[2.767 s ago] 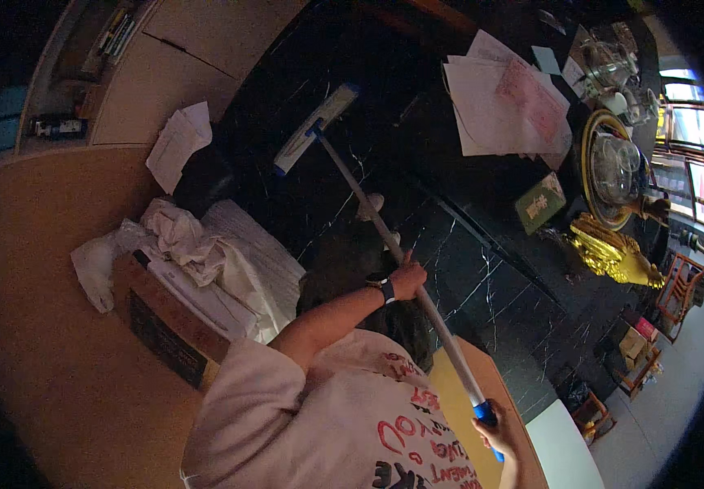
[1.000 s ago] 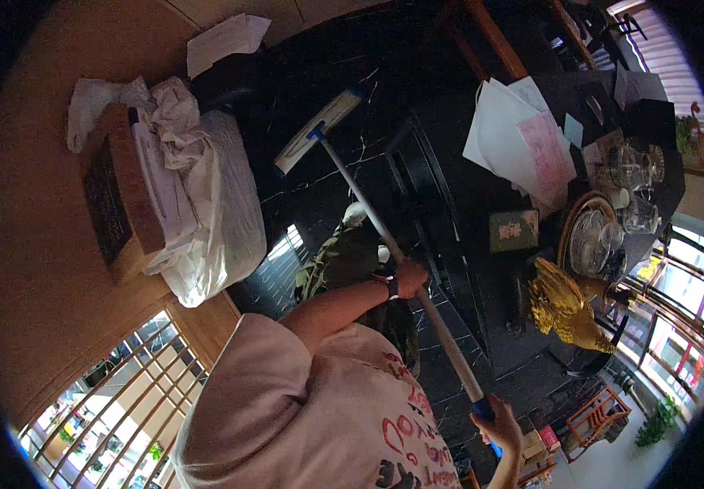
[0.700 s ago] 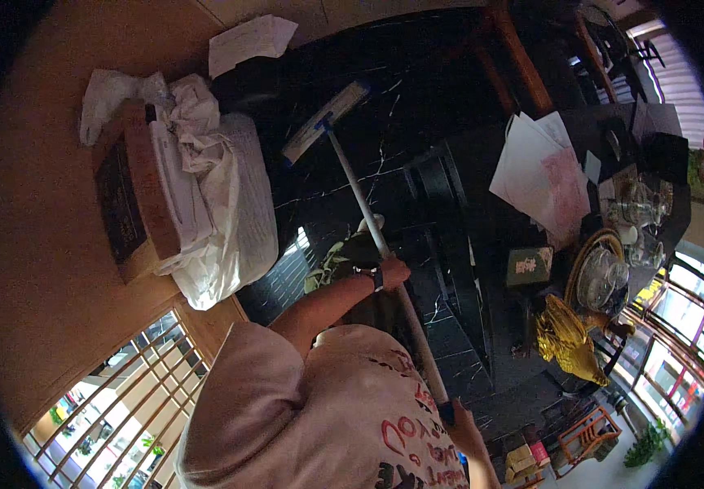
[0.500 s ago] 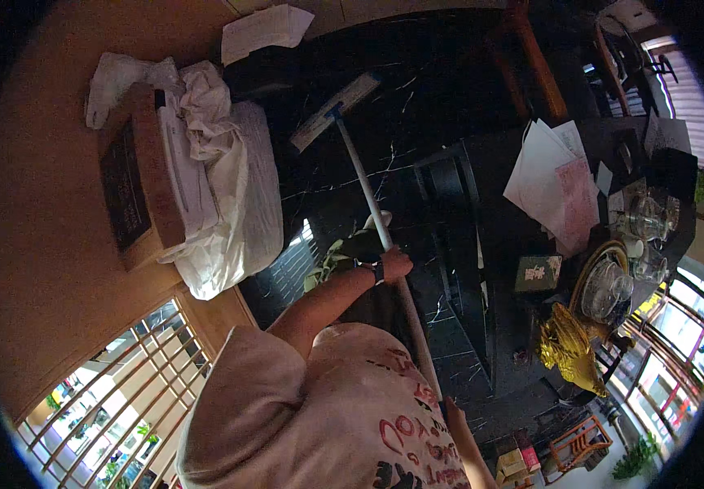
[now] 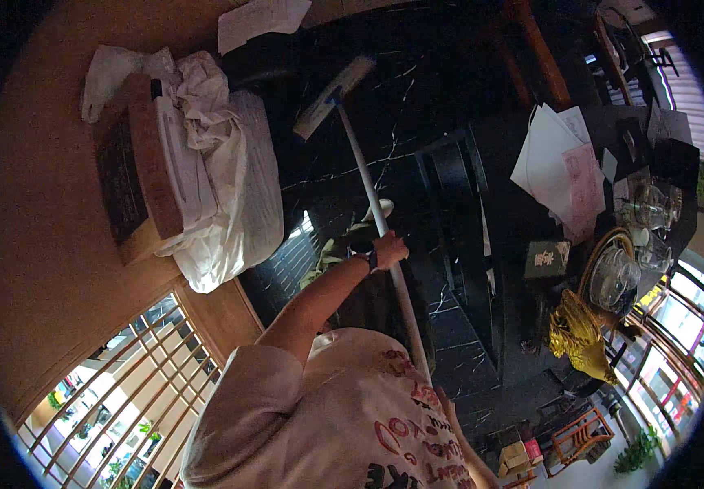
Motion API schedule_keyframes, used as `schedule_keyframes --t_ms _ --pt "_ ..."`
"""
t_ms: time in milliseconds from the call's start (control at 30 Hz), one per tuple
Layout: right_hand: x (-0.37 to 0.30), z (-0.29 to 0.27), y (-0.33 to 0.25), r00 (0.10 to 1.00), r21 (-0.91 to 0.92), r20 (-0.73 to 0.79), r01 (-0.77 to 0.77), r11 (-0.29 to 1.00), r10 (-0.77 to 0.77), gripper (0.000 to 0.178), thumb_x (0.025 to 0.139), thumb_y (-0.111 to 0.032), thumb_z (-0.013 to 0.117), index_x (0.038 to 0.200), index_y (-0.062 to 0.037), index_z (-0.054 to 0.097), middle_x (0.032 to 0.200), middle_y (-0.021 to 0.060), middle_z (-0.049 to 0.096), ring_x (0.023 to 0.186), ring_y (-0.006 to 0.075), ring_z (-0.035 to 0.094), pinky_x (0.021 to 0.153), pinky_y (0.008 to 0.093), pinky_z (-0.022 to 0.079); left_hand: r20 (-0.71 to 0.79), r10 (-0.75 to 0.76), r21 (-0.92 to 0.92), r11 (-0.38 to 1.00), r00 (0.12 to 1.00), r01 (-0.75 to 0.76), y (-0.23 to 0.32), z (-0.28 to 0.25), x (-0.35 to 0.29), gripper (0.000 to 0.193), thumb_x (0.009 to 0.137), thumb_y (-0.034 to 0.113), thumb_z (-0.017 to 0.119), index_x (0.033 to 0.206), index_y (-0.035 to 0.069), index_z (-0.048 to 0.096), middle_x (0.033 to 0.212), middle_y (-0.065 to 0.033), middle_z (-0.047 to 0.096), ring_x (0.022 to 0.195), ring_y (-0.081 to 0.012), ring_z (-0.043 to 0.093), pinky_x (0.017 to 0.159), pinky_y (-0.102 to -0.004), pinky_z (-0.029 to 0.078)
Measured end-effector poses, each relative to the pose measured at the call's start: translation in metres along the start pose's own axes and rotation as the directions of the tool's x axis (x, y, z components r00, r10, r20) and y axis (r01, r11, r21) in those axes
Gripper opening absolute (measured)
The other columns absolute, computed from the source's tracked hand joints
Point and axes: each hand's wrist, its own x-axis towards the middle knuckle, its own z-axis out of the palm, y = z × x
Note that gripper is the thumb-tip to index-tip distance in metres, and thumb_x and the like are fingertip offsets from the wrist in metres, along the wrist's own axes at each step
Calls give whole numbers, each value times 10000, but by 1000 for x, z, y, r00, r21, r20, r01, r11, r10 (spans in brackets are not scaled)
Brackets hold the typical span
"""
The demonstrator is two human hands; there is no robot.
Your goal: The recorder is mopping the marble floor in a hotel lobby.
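A flat mop (image 5: 353, 147) with a long pale pole slants across the dark floor in front of me. Its rectangular head (image 5: 319, 111), with a blue joint in the middle, lies on the black, white-veined floor. Wrapped round the middle of the pole is my left hand (image 5: 389, 249), closed, with a dark watch on its wrist. My right hand (image 5: 445, 405) is low beside my shirt, closed at the upper end of the pole, its fingers mostly hidden. Beneath the pole, a light shoe tip (image 5: 380, 209) shows near my left hand.
At the left, a cardboard box (image 5: 152, 167) and white plastic wrapping (image 5: 242, 196) stand near a wooden wall. A dark table at the right bears papers (image 5: 556, 163), a tray with glassware (image 5: 615, 275) and a golden ornament (image 5: 576, 334). Wooden furniture legs (image 5: 543, 53) stand ahead.
The mop head has slid slightly farther forward. My left hand has moved a little forward and left with the pole. The view has shifted slightly.
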Motion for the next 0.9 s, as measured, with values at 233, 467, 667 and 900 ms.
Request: schedule_keyframes --t_ms 233,467,667,900 --pt "-26 -21 -10 1000 -141 -8 29 990 -30 578 670 -232 571 1140 -18 311 927 261 456 858 373 441 747 370 358 -239 -63 -93 995 969 41 -6 40 16 62 556 110 548 535 120 489 514 -84 453 584 -251 505 605 -390 360" --pt "-39 -11 85 983 -218 -76 145 965 -165 515 673 -200 570 1090 -6 338 836 227 482 805 322 478 681 360 390 -46 -167 161 972 985 172 43 35 16 51 546 107 567 557 128 522 551 -51 507 610 -218 536 628 -385 381" --pt "-80 -53 76 999 -172 47 34 985 -26 416 645 -158 594 965 9 387 650 124 508 519 191 523 445 278 424 -94 -102 -28 995 990 100 118 73 27 99 485 108 596 528 61 520 542 -97 499 602 -263 515 611 -403 373" --pt "-133 -149 159 980 -284 -82 -197 938 181 441 587 -152 626 975 -58 438 702 101 517 598 172 525 523 300 434 -356 -279 -192 956 892 222 246 84 56 121 474 89 615 522 60 509 532 -92 463 602 -251 479 641 -398 343"
